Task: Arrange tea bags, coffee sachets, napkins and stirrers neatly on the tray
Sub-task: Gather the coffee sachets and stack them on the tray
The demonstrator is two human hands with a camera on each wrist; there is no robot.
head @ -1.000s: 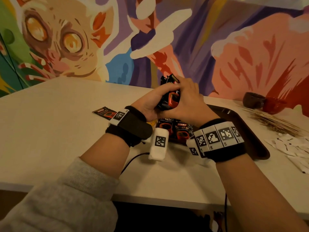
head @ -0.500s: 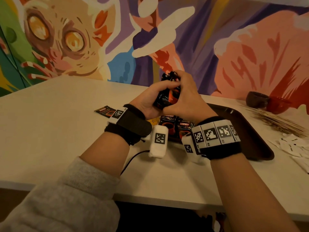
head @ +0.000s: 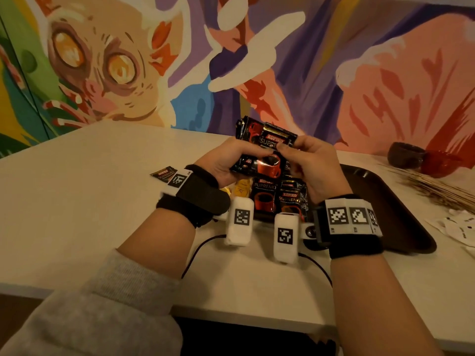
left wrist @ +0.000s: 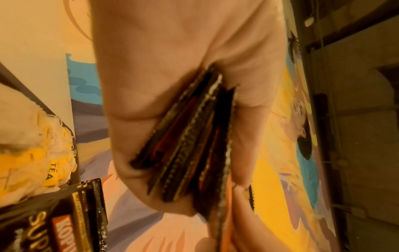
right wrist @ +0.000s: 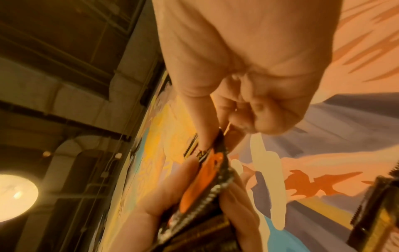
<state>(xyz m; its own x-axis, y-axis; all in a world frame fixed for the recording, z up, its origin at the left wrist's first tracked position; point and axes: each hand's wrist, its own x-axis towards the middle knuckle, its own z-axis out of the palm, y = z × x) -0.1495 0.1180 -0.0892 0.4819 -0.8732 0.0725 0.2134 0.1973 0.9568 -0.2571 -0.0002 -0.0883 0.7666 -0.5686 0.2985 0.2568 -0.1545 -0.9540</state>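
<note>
Head view: left hand (head: 218,160) clamps the Kopiko sachet stack (head: 262,155); right hand (head: 312,165) pinches its top sachet. Light, slick foil; grip crimped edges toward 12 o'clock.

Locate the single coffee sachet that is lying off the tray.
In the head view the lone sachet lies flat on the table, just beyond the left wrist, left of the tray.

Both hands (head: 312,163) held up over near left part of tray (head: 401,227), blocked that end. Sachets (head: 279,199) and tea bags (head: 240,187) covered tray's left part. Right part of tray, centre right of frame, was bare. Stirrers (head: 437,186), two cups (head: 404,155), paper pieces (head: 460,227) crowded right edge. Table (head: 77,191) at left was open, only one sachet (head: 163,173) lay there.
</note>
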